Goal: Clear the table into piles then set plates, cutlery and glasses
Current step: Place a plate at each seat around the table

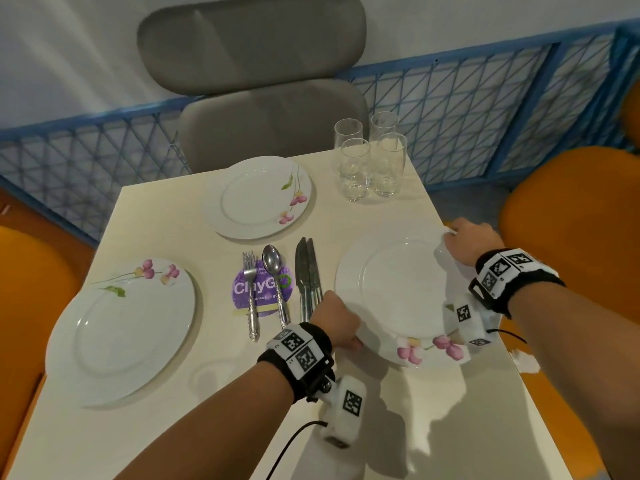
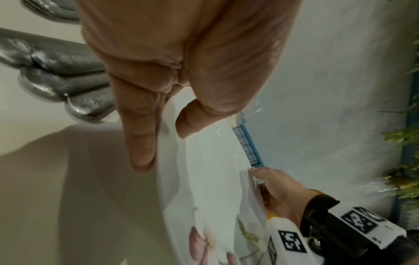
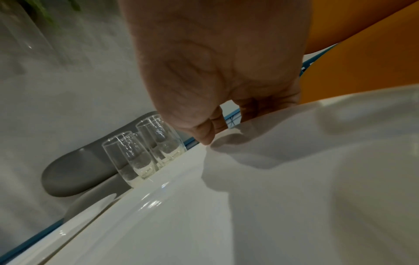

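Your left hand (image 1: 334, 318) pinches the near-left rim of the plate (image 1: 398, 289), thumb on top and fingers underneath as the left wrist view shows, while your right hand (image 1: 465, 239) curls over the far-right rim; both hands hold it, neither hangs wide. The plate sits at the right edge of the bench (image 1: 173, 427), and whether it is already down or just above the surface is hard to tell from here. To seat it well, keep it level, lower both sides together, and slide your left fingers out from under the rim only once the base bears weight. Mind the knives (image 1: 306, 271) just beside your left knuckles, so draw that hand toward you rather than sideways. Leave room between plate and knives for cutlery later. The fork (image 1: 251, 292) and spoon (image 1: 275, 282) lie at the middle of the bench over a purple sticker (image 1: 261, 289). Another plate (image 1: 121, 330) sits at the left edge, a third (image 1: 258, 197) at the far edge, and four glasses (image 1: 369, 157) stand bunched at the far-right corner, well clear of your right hand.
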